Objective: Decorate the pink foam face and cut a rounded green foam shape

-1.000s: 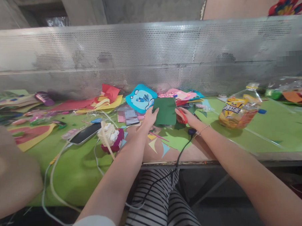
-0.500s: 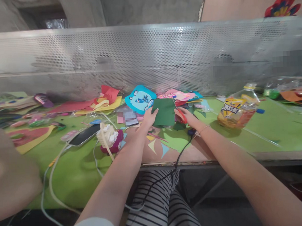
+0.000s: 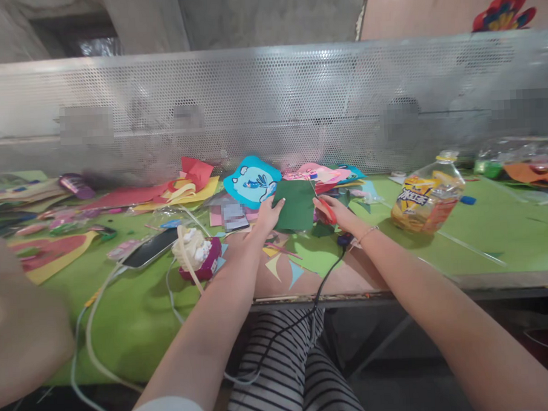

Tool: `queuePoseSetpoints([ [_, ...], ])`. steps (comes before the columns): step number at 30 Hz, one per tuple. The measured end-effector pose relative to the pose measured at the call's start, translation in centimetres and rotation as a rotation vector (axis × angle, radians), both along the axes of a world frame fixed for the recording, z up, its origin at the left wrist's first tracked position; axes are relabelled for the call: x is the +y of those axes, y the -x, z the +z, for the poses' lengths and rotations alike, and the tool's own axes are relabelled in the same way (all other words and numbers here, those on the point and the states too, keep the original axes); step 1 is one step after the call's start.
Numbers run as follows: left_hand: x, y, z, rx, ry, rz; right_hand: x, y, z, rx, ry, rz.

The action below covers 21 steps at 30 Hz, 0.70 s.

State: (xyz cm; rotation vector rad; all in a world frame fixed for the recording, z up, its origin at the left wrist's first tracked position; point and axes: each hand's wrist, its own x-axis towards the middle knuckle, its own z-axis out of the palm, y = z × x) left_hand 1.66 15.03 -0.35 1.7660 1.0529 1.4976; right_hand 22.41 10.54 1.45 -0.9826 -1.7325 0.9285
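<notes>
The left hand (image 3: pixel 266 215) holds a dark green sheet of paper (image 3: pixel 296 206) by its left edge, thumb on the near face and the fingers clamped behind it, so the sheet stands tilted up above the counter (image 3: pixel 137 308). The right hand (image 3: pixel 337 213) is at the sheet's right edge, its fingers closed through the red handles of a pair of scissors (image 3: pixel 327 209) (the blades are too small and hidden to tell whether they are apart or together). A thin bracelet sits on the right wrist.

The green sheet is at the middle of the counter, just in front of a blue cartoon cut-out (image 3: pixel 251 181) and a pink cut-out (image 3: pixel 320 173) that lean near the perforated metal screen (image 3: pixel 269 102). Under the hands lie small paper triangles (image 3: pixel 281 267) and scraps on a bare brown patch of the counter. Left of the left forearm are a phone (image 3: pixel 151 247), lying flat with a white cable (image 3: pixel 86 323) running off it, and a purple holder with pale ribbon (image 3: pixel 197 255). Red and yellow paper sheets (image 3: pixel 182 188) lie farther back on the left. Well to the right a plastic bottle (image 3: pixel 425 194) with a yellow label lies tilted on the green cover. A black cord (image 3: pixel 323 285) drops from near the right wrist over the counter's edge toward the striped lap.
</notes>
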Motion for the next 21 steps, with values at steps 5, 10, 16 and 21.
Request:
queuePoseSetpoints([
  [5,-0.1,0.1,0.1,0.001,-0.008,0.022,0.1,-0.1,0.0,-0.027,0.029,-0.028],
  [10,-0.1,0.1,0.1,0.018,0.009,-0.003,-0.4,-0.2,0.6,-0.036,0.050,-0.028],
  [16,0.2,0.4,0.0,0.023,0.028,-0.005,-1.0,-0.8,1.2,-0.104,0.034,-0.010],
  [21,0.2,0.5,0.0,0.048,0.048,0.006,-0.6,-1.2,1.0,-0.070,0.093,0.021],
])
